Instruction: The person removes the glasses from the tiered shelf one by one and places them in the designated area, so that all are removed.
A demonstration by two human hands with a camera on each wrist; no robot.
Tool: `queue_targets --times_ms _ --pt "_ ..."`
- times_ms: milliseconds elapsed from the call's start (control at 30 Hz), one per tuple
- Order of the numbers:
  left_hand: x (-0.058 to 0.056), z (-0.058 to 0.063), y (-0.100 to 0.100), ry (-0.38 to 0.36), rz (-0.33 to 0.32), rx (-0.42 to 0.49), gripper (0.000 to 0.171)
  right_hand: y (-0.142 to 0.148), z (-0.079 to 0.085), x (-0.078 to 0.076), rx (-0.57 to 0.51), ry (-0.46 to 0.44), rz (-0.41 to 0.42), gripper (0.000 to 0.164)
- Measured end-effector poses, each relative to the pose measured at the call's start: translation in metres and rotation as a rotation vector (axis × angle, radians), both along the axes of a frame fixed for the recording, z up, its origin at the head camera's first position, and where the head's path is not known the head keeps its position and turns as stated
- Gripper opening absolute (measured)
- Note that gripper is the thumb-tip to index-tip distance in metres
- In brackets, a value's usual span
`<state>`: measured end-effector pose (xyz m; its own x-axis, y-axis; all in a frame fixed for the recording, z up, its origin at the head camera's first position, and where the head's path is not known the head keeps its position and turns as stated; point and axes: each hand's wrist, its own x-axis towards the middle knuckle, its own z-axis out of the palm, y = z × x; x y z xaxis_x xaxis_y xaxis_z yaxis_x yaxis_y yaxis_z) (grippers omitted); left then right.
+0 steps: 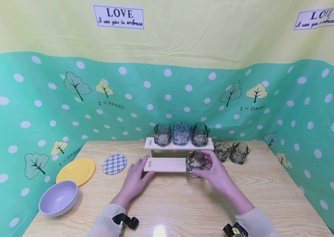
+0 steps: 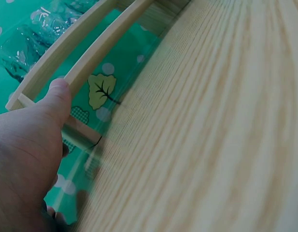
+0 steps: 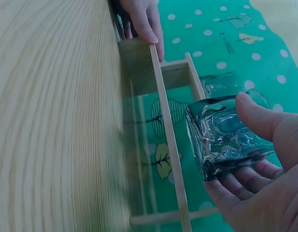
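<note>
My right hand (image 1: pixel 216 171) holds a smoky grey faceted glass (image 1: pixel 195 163), thumb on one side and fingers on the other. The glass is at the right end of the lower board of a two-tier wooden rack (image 1: pixel 167 164); the right wrist view shows a small gap between its base and the board. At the rack's left end, my left hand (image 1: pixel 135 181) grips the lower board's corner, its thumb (image 2: pixel 58 92) against the front edge. On the upper board stand a grey glass (image 1: pixel 162 135), a bluish glass (image 1: pixel 181 134) and another grey glass (image 1: pixel 200 134).
Two more grey glasses, one nearer (image 1: pixel 222 151) and one farther right (image 1: pixel 239 153), stand on the table (image 1: pixel 179 207) beside the rack. To the left lie a checked round mat (image 1: pixel 114 164), a yellow plate (image 1: pixel 76 171) and a lilac bowl (image 1: pixel 58 198). A patterned cloth (image 1: pixel 119 85) hangs behind.
</note>
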<state>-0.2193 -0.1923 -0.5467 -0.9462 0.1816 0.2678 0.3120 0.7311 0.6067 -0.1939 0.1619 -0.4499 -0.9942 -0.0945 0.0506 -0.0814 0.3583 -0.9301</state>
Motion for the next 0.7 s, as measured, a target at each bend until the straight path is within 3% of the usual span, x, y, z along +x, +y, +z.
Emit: queue_targets --times_ms 400,700 --pt "0.001 0.0 0.0 -0.011 -0.001 0.004 0.081 0.037 0.002 0.003 0.027 -0.033 -0.045 0.1" --pt "0.0 -0.001 -0.001 -0.02 -0.003 0.005 0.082 0.066 0.007 0.01 0.065 -0.085 -0.08 0.115"
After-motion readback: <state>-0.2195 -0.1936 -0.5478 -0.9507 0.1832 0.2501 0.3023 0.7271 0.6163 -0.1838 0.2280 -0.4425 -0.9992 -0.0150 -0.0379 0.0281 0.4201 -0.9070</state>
